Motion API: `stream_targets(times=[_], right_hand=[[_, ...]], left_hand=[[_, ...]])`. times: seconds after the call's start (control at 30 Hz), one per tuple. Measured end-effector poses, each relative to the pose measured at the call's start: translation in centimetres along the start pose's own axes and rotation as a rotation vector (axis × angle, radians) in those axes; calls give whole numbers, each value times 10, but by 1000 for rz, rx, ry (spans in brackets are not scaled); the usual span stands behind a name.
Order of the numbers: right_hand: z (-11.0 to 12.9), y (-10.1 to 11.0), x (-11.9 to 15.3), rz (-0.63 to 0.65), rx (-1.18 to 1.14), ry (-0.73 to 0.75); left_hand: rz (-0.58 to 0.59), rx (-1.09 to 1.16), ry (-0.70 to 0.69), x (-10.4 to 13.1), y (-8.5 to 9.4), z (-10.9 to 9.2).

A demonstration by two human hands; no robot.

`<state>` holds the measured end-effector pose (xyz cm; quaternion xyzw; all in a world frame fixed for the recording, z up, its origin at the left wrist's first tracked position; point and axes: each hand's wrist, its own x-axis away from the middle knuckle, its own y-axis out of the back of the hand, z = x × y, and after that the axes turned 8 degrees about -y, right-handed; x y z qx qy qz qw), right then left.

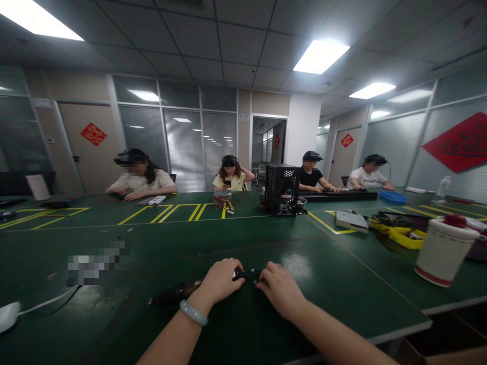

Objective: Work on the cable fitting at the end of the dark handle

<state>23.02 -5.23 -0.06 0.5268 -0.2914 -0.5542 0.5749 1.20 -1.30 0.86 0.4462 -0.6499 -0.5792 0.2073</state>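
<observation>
My left hand [221,282], with a pale bracelet [193,313] on the wrist, is closed over the rear part of a dark cylindrical tool [171,295] lying on the green table. The tool's narrow tip points left; its exact kind is unclear. A thin black cord [249,274] emerges beyond my left fingers and runs towards my right hand [283,291]. That hand rests on the table with its fingers curled and pressed together at the cord's far end. Whatever lies under its fingertips is hidden. Small light bits lie between the hands.
A black computer case [282,190] stands ahead, beside a power supply with coloured wires [224,200]. To the right are a white cup [443,253], a yellow tray [407,237] and a silver drive-like box [350,221]. A white mouse [8,317] lies left. Several people sit opposite.
</observation>
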Motion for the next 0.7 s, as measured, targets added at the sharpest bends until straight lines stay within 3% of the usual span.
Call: stream_targets(times=[0.3, 0.47, 0.7], right_hand=[[5, 10, -38, 487, 21, 1], [7, 17, -47, 454, 75, -65], [14, 23, -48, 575, 120, -60]], left_hand=[[-10, -41, 78, -5, -7, -4], [-46, -2, 41, 1, -8, -3], [-67, 27, -69, 2, -3, 4]])
